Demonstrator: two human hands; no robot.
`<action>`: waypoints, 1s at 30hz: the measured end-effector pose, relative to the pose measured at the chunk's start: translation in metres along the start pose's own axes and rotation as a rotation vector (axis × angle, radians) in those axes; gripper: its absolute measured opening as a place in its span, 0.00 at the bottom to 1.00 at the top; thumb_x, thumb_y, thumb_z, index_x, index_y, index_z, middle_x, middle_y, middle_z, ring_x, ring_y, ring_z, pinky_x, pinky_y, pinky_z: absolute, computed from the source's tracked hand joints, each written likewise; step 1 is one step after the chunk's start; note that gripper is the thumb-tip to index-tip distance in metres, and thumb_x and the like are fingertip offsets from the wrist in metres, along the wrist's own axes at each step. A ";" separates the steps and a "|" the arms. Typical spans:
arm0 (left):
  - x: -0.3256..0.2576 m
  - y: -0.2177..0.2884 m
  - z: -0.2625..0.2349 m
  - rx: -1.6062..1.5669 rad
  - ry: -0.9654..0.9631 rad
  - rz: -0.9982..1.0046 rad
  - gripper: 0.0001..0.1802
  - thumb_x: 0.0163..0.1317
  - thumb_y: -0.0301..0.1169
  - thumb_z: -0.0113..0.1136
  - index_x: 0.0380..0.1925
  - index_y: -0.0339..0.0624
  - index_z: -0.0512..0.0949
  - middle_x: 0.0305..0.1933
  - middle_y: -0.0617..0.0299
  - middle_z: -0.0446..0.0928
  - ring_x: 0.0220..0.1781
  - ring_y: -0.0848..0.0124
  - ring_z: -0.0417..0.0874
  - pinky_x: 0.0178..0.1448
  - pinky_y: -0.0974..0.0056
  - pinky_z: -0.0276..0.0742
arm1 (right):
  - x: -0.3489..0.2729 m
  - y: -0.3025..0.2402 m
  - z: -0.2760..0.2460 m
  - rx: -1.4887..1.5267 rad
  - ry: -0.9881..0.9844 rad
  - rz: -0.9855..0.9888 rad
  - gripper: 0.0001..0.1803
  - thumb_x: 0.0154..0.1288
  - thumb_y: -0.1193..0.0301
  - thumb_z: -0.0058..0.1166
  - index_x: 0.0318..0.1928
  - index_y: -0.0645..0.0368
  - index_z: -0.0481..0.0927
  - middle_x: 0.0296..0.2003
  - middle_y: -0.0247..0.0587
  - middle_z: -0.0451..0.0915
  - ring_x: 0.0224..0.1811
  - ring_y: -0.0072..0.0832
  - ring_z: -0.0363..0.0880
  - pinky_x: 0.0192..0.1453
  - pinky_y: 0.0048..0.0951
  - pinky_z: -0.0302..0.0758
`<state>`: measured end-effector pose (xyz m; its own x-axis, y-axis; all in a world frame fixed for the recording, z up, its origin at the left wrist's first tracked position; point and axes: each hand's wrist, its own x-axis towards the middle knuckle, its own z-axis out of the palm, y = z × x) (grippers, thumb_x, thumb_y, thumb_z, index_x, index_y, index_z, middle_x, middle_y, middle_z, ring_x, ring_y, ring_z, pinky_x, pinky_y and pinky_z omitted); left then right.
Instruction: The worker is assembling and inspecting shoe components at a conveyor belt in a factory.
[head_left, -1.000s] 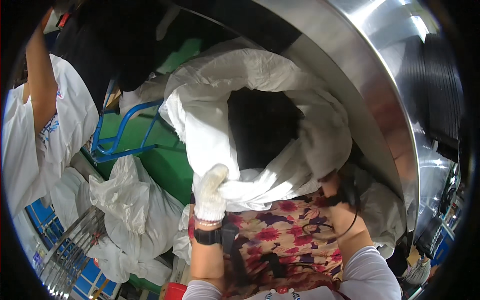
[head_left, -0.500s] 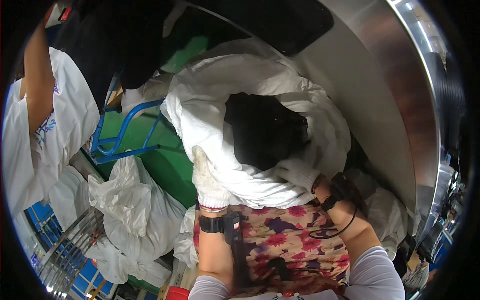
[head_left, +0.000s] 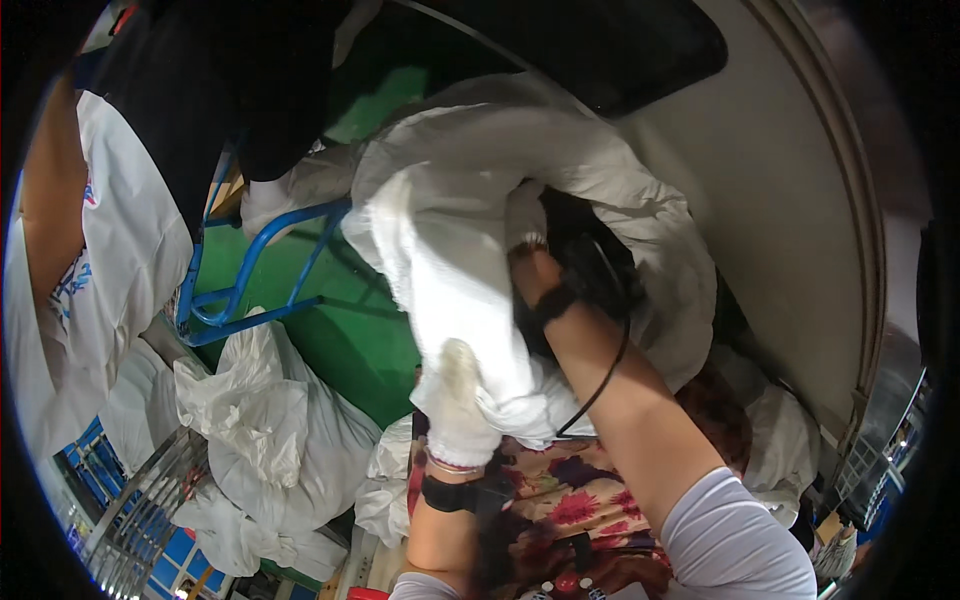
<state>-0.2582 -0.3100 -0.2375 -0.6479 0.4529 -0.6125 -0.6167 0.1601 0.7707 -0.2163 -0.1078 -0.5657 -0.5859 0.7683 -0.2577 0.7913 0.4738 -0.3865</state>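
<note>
A large white bag (head_left: 455,250) with its rim rolled outward lies before me, its round opening dark inside. My left hand (head_left: 462,405), in a white knitted glove with a soiled thumb, grips the near left part of the rim; its other fingers are hidden by the fabric. My right hand (head_left: 526,215), gloved in white as well, reaches down into the opening near its left inner wall. Its fingers are in shadow and cannot be made out. A black strap with a dark device and a cable (head_left: 612,375) is on my right wrist, and another strap is on my left.
A blue metal frame (head_left: 250,265) stands on the green floor (head_left: 365,345) at left. Several filled white bags (head_left: 300,440) lie by a wire rack (head_left: 150,495). A person in a white top (head_left: 135,240) is at far left. A pale panel (head_left: 760,190) rises at right.
My right hand has moved from the near rim up and into the bag's opening. My left hand has shifted down and slightly right, and the left part of the rim now bulges inward.
</note>
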 end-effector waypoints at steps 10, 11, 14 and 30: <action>-0.021 -0.014 -0.075 0.718 0.044 0.180 0.19 0.78 0.36 0.48 0.55 0.29 0.74 0.46 0.41 0.80 0.47 0.48 0.82 0.54 0.53 0.78 | 0.013 -0.060 -0.064 0.316 -0.298 0.152 0.42 0.71 0.61 0.58 0.77 0.61 0.53 0.65 0.50 0.75 0.67 0.43 0.73 0.70 0.34 0.69; -0.019 -0.017 -0.081 0.700 0.111 0.258 0.21 0.76 0.39 0.50 0.56 0.30 0.74 0.43 0.38 0.81 0.43 0.41 0.82 0.51 0.49 0.78 | 0.017 -0.056 -0.069 0.306 -0.296 0.158 0.42 0.71 0.61 0.58 0.77 0.61 0.53 0.65 0.50 0.74 0.68 0.43 0.73 0.71 0.34 0.68; -0.009 -0.024 -0.091 0.910 0.297 0.552 0.23 0.76 0.38 0.52 0.60 0.30 0.70 0.48 0.39 0.80 0.47 0.47 0.83 0.52 0.49 0.79 | 0.024 -0.047 -0.074 0.244 -0.302 0.152 0.41 0.71 0.62 0.57 0.77 0.62 0.54 0.66 0.50 0.73 0.69 0.42 0.71 0.72 0.34 0.67; 0.021 -0.051 -0.135 1.234 0.368 0.577 0.42 0.64 0.36 0.67 0.73 0.29 0.61 0.73 0.32 0.65 0.74 0.42 0.69 0.76 0.52 0.65 | 0.017 -0.030 -0.088 0.490 -0.499 0.264 0.38 0.72 0.65 0.55 0.76 0.65 0.57 0.71 0.49 0.67 0.74 0.38 0.65 0.79 0.35 0.59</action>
<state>-0.3004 -0.4271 -0.3134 -0.8680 0.4960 -0.0250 0.4295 0.7749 0.4638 -0.2344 -0.0710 -0.4809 -0.4895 0.4884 -0.7224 0.8162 -0.0348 -0.5767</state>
